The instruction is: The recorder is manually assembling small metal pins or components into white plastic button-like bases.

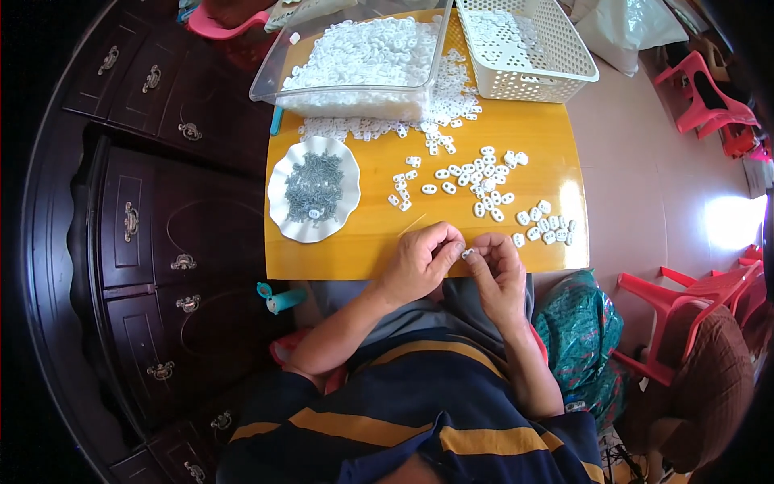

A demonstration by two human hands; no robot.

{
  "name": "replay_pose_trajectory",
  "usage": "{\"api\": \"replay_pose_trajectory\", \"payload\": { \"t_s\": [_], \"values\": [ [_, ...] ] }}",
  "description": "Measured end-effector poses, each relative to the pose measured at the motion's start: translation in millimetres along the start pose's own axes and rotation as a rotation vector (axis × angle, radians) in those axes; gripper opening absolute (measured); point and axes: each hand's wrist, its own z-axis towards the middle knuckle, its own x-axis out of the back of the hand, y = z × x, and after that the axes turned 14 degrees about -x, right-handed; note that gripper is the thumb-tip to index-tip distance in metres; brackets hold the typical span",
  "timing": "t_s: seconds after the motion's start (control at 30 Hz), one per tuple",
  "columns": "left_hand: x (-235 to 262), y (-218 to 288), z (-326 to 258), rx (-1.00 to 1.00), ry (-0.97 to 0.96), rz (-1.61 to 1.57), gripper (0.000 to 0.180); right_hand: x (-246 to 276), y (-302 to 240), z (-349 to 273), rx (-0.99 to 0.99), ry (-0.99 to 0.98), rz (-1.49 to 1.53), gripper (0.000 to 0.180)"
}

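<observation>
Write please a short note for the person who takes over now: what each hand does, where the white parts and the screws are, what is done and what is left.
Left hand: fingers pinched beside the small white part, at the near table edge.
Right hand: fingertips on that same part, both hands meeting over it.
Screws: heaped in the white dish, to the left.
Loose white parts: scattered mid-table, with a small cluster at the right.
Stock: clear bin full of white parts at the far edge; white basket beside it.
Done: cannot tell which parts are finished.
Left: seemingly most, since the bin is still full.
</observation>
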Motion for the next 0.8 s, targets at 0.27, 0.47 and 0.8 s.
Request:
{"api": "replay_pose_trajectory", "payload": {
  "t_s": [0.27,0.47,0.8],
  "values": [
    [-1.8,-2.3,-0.6,0.009,0.018,-0.047,0.012,1.0,0.7,0.9,-0.007,-0.041,0.044,0.015],
    [-0.7,2.3,1.7,0.029,-0.018,-0.037,0.011,1.6,3.9,2.0,0.011,-0.028,0.048,0.015],
    [-6.6,6.6,1.8,-0.011,0.031,0.023,0.008,-0.8,8.3,-0.1,-0.012,-0.035,0.086,0.019]
  ]
}}
